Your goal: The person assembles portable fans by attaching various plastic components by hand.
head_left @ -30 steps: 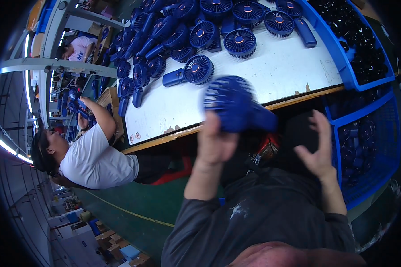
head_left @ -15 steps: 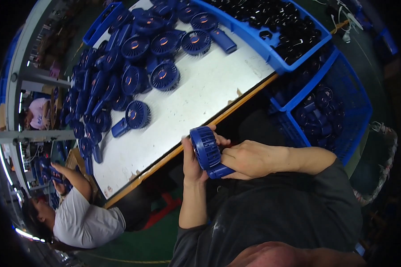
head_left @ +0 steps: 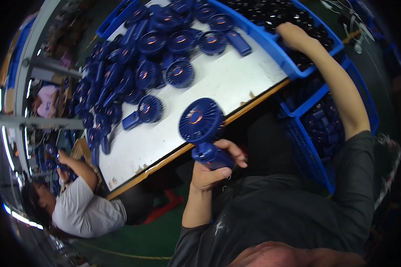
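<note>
A dark blue handheld fan [head_left: 201,120] is upright in my left hand [head_left: 211,172], which is wrapped round its handle. The round fan head faces up, with an orange centre, just past the table's near edge. My right hand [head_left: 293,36] is reaching into a blue tray [head_left: 272,55] of small glossy black parts [head_left: 272,14]. Its fingers are curled down among those parts, and what they grip, if anything, is hidden. A single blue fan [head_left: 149,109] lies on the white table [head_left: 165,127], close to a heap of similar fans [head_left: 149,42].
Below the black parts' tray, a blue crate [head_left: 307,153] holds several fans. A wooden strip [head_left: 158,165] edges the table. To the left, a co-worker in a light shirt [head_left: 87,207] handles fans. A metal frame post [head_left: 24,66] rises at the far left.
My right hand has left the fan and moved up and right into the tray of black parts. The fan in my left hand has turned from edge-on to face up.
</note>
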A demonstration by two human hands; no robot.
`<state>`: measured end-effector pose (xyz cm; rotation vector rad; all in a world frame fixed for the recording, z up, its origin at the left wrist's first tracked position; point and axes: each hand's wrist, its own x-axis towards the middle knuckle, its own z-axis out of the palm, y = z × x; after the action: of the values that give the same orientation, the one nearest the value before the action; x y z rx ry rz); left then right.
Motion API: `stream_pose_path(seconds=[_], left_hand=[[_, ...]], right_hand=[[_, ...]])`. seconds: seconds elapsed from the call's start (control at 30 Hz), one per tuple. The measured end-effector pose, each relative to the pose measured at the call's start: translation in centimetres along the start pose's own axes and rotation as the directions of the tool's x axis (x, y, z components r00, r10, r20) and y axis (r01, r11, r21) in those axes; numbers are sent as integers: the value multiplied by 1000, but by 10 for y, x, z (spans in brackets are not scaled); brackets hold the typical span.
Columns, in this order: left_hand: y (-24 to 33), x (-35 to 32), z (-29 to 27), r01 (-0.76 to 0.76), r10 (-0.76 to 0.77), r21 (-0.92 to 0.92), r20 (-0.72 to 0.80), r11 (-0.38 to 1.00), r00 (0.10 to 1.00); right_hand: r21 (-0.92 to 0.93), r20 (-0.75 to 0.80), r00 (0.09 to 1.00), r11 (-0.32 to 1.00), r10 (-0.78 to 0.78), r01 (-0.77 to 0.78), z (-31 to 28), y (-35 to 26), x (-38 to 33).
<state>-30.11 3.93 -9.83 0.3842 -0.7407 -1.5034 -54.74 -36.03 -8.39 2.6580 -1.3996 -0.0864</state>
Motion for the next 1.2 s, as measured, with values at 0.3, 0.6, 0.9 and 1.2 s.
stream_pose_path(seconds=[0.3, 0.6, 0.9, 1.2], left_hand=[[-2, 5, 3, 17, 144, 411, -358, 912, 923], [-9, -5, -14, -29, 466, 900, -197, 435, 863], [26, -1, 7, 382, -279, 199, -407, 902, 870], [5, -1, -6, 131, -159, -149, -199, 980, 967]], right_hand=[[532, -437, 886, 751, -152, 391, -76, -129, -90], [1000, 17, 938, -2, -346, -19, -48, -234, -181], [716, -562, 727, 208, -394, 666, -79, -238, -152], [575, -580, 694, 388, -427, 720, -75, -251, -157]])
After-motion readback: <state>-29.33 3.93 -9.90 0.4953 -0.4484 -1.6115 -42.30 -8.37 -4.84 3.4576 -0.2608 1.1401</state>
